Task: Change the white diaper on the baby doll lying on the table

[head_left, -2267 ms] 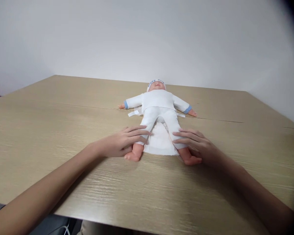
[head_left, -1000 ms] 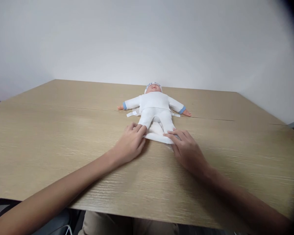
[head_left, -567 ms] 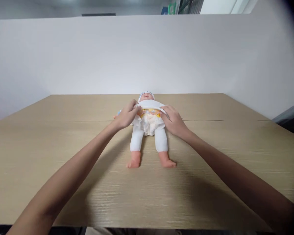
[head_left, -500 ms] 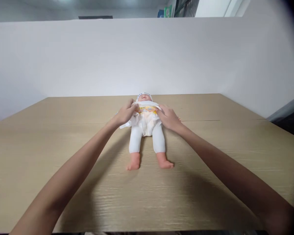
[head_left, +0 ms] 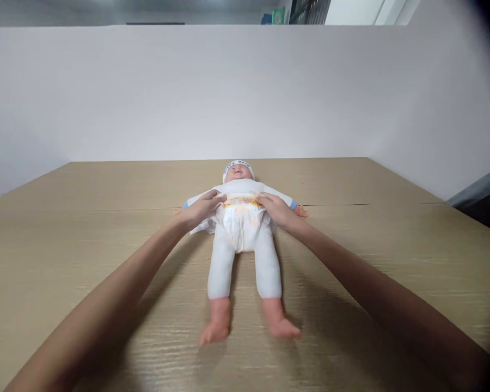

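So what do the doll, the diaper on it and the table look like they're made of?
Doll: probably soft plastic or vinyl, judging by the smooth, slightly glossy peach feet; its white suit looks like matte knit fabric. Diaper: apparently soft, papery nonwoven, puffy and creased, with a printed yellow waistband. Table: pale wood-grain surface, likely laminate, with faint sheen and a visible seam.

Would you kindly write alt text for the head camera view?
Two bare hands, left hand and right hand, press a diaper at the waist of a baby doll lying face up on a wooden table before a white wall.
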Motion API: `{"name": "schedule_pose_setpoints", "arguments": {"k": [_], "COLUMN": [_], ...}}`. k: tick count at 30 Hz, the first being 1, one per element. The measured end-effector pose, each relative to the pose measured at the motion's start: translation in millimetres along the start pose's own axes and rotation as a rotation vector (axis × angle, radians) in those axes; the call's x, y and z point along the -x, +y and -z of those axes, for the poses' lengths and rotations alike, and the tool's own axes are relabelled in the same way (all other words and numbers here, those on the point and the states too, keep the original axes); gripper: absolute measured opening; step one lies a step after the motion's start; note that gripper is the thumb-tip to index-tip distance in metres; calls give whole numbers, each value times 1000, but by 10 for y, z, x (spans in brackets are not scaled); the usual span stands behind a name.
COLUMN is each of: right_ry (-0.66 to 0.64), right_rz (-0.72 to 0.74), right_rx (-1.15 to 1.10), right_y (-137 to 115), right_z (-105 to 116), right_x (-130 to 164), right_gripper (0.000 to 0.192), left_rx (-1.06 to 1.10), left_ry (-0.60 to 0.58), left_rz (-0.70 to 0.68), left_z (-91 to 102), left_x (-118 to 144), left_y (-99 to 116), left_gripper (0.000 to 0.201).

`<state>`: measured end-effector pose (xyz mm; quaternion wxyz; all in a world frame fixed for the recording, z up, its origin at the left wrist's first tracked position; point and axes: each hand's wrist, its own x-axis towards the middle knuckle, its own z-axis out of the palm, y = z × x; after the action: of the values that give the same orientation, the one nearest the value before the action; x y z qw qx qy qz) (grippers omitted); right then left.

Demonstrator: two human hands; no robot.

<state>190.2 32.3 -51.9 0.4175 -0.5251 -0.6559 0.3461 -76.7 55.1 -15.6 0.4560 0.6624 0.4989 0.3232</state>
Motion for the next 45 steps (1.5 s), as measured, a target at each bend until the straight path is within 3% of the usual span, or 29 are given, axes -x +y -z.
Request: {"name": "schedule_pose_setpoints", "arguments": {"k": [5, 9, 12, 15, 17, 20, 22, 25, 34, 45], "right_ry": [-47, 176, 289, 292, 284, 273, 259, 225, 195, 121], "right_rz": [36, 31, 49, 56, 40, 1, -27, -61, -110, -181], "right_rx": [51, 194, 328, 445, 512, 585, 618, 649, 660, 587], "right_y": [-60, 15, 123, 276, 387, 520, 571, 601, 602, 566], "right_z": [170, 295, 358, 411, 443, 485, 507, 533, 534, 648], "right_x": [287, 405, 622, 863, 959, 985, 965, 947, 981, 1011], "right_gripper": [59, 48, 38, 31, 28, 30, 33, 37, 45, 59], "left_rx": [-34, -126, -297, -494, -565, -668, -790, -894, -917, -898], "left_ry": [-42, 19, 120, 198, 186, 58, -13, -5, -15, 4], "left_rz": [65, 32, -122, -323, -462, -573, -569, -566, -580, -575], "left_z": [45, 72, 44, -106, -283, -595, -766, -895, -882, -910], "left_x": [261, 227, 243, 324, 372, 395, 386, 371, 396, 414], "left_y": [75, 184, 296, 454, 564, 664, 663, 593, 522, 501], "left_gripper": [58, 42, 28, 24, 26, 34, 39, 42, 54, 52]}}
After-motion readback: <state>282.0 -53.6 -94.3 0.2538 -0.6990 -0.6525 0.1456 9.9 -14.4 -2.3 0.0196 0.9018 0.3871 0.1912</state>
